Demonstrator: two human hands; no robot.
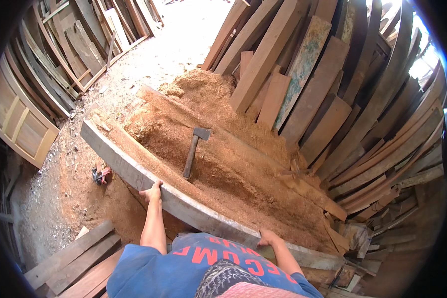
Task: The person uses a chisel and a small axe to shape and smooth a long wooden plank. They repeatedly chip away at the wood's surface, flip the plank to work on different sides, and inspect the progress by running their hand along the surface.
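Note:
A long, thick wooden plank (198, 211) runs slantwise in front of my body, its grey side face toward me. My left hand (152, 191) grips its near edge left of the middle, thumb and fingers over the top. Further right, my right hand (269, 238) is closed over the same edge, close to my blue shirt. Sawdust covers much of the plank's upper face. Beyond it, an axe (196, 149) with a dark head and wooden handle lies on the sawdust, touched by neither hand.
A sawdust heap (198, 87) spreads beyond the plank, around another long timber (233, 141). Many boards (303, 74) lean at the right. A panelled wooden door (22, 121) stands at the left. A small red-and-black tool (102, 175) sits on the ground. Planks (79, 256) lie at the lower left.

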